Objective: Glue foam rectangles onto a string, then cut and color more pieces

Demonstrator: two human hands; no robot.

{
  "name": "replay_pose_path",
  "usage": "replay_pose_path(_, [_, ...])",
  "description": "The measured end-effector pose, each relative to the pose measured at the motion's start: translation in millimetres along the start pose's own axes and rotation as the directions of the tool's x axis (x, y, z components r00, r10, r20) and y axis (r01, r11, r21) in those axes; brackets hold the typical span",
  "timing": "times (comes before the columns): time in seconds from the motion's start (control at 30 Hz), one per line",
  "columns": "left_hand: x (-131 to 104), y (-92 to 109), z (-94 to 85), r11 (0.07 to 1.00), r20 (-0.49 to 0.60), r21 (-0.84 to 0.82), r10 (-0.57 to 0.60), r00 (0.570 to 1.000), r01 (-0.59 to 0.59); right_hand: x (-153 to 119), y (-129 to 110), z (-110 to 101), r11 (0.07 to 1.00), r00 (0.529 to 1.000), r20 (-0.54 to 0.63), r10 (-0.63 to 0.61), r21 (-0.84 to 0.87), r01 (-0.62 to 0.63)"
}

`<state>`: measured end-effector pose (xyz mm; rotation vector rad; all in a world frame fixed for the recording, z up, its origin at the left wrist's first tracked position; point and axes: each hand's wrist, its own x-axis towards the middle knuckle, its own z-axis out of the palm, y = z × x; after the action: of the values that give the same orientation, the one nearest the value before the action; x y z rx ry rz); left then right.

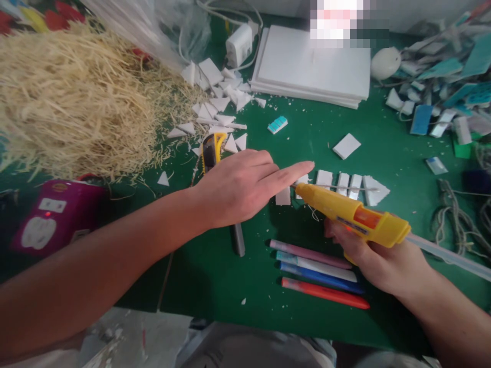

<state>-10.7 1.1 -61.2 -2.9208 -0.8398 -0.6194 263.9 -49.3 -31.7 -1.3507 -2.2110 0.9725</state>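
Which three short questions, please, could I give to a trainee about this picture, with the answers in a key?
1. Multiple choice: what holds the yellow glue gun? a) a clamp; b) the right hand; c) a stand.
2. True or false: the blue pen lies between the red pen and the pink pen.
3. Fill in: the straw pile lies on the ___ side of the picture.

Key: 1. b; 2. true; 3. left.
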Motion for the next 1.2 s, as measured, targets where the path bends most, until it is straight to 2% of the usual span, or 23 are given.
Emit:
replay_pose_path(0.1, [0.7,1.0,-1.2,1.0,0.01,0.008,0.005,1.0,-0.005,5.0,-6.3,0.6,0.999,0.999,0.018,-0.044,0.001,0.044])
replay_pose_path(0.23, [1.8,1.9,-2.1,0.999,0.007,0.041,0.011,1.0,-0.011,7.6,-11.2,1.1,1.0,1.0,-0.004,-0.013,0.021,0.014])
replay_pose_path(0.5, [1.6,0.9,-1.8,0.998,-0.02,0.048,0.03,0.999,-0.029,6.7,-7.6,3.2,0.999,0.999,-0.018,-0.039,-0.026,0.039])
replay_pose_path(0.6, [2.8,2.9,-2.3,1.0,-0.037,0.011,-0.004,0.999,0.005,6.3,-6.4,3.1,0.998,0.999,-0.008,-0.046,-0.033,0.045])
replay_pose_path(0.73, [4.5,7.4,0.0,0.994,0.034,-0.053,-0.096,0.995,0.098,5.5,-5.8,3.5,0.999,0.999,-0.009,-0.043,-0.026,0.043])
replay_pose_path(1.2, [6.2,8.8,3.2,0.984,0.124,-0.081,-0.145,0.982,0.156,-1.3,-3.2,1.9,0.996,0.999,0.024,-0.032,0.08,0.03])
